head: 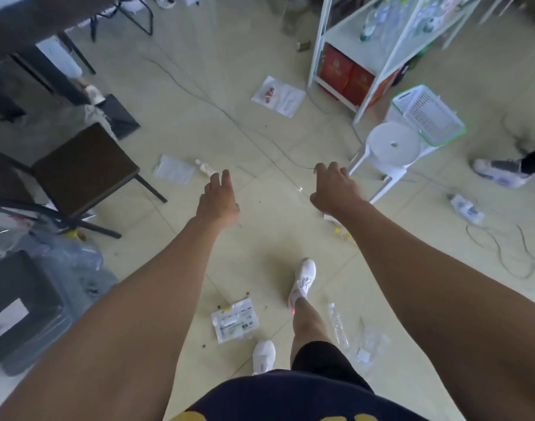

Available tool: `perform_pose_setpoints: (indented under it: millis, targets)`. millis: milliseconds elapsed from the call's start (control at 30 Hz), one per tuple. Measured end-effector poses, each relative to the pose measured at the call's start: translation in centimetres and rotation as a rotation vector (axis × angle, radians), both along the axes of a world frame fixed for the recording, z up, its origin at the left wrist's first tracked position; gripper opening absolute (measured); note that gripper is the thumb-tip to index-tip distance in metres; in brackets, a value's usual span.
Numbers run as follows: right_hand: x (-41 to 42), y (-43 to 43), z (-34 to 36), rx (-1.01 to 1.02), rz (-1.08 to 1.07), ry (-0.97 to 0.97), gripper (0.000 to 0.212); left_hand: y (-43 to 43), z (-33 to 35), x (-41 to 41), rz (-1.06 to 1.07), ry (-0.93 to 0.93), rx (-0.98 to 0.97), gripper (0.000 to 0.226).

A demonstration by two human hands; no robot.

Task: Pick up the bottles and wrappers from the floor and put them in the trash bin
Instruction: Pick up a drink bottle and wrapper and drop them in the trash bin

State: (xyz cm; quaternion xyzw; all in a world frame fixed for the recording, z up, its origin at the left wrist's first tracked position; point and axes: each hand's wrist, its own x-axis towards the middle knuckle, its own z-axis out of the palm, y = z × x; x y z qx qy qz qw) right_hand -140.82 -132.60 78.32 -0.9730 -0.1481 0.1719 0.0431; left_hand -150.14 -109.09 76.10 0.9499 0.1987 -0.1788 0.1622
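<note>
Both my arms reach forward over the tiled floor. My left hand (219, 197) and my right hand (331, 188) hold nothing, fingers loosely apart. A small bottle (204, 167) lies just beyond my left hand, beside a white wrapper (173, 170). A printed wrapper (235, 320) lies by my feet. A clear bottle (338, 325) and clear plastic (368, 344) lie to the right of my leg. Another bottle (466, 209) lies at the far right. A white wrapper (278, 96) lies ahead near the shelf. The bin with a clear bag (77, 262) stands at the left.
A brown chair (83, 168) stands at the left, a dark table (23, 22) behind it. A white shelf (381, 53) with red boxes, a white stool (393, 147) and a basket (428, 115) are at the right. Cables (500, 247) run across the floor. Another person's shoe (500, 171) is far right.
</note>
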Motion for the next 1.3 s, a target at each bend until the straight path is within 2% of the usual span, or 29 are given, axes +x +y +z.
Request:
perform_pose_setpoints:
  millis: [100, 233, 367, 567, 700, 833, 933, 1100, 1200, 1300]
  targets:
    - [8.1, 0.7, -1.2, -0.067, 0.112, -0.048, 0.053, 0.6, -1.1, 7.2, -0.006, 0.008, 0.005, 0.078]
    - [19.0, 2.2, -1.9, -0.060, 0.142, -0.024, 0.053, 0.5, -2.0, 18.1, -0.043, 0.109, 0.001, 0.077]
    - [29.5, 3.9, -1.5, -0.054, 0.161, -0.026, 0.053, 1.8, -2.8, 28.8, -0.083, 0.145, -0.062, 0.057]
    - [43.9, 10.5, -1.4, -0.089, 0.175, 0.022, 0.055, 8.6, -3.5, 41.7, 0.014, 0.161, -0.127, 0.065]
    - [52.8, 17.9, -3.7, -0.068, 0.189, 0.051, 0.060, 15.2, -6.7, 50.9, 0.079, 0.218, -0.143, 0.058]
    - [62.7, 23.4, -5.1, -0.081, 0.144, 0.104, 0.062, 20.6, -9.1, 60.8, 0.174, 0.270, -0.216, 0.080]
    - [70.1, 25.6, -4.4, -0.079, 0.079, 0.115, 0.060, 23.5, -8.5, 68.8, 0.076, 0.260, -0.207, 0.087]
    - [80.4, 29.1, -4.4, -0.059, 0.026, 0.156, 0.058, 26.6, -7.5, 81.9, -0.126, 0.195, -0.193, 0.083]
    - [87.2, 30.8, -7.3, -0.047, 0.011, 0.193, 0.056, 28.1, -9.6, 89.6, -0.220, 0.224, -0.201, 0.084]
    - [94.0, 32.4, -13.4, -0.069, 0.007, 0.247, 0.057, 29.7, -14.5, 96.8, -0.182, 0.248, -0.215, 0.082]
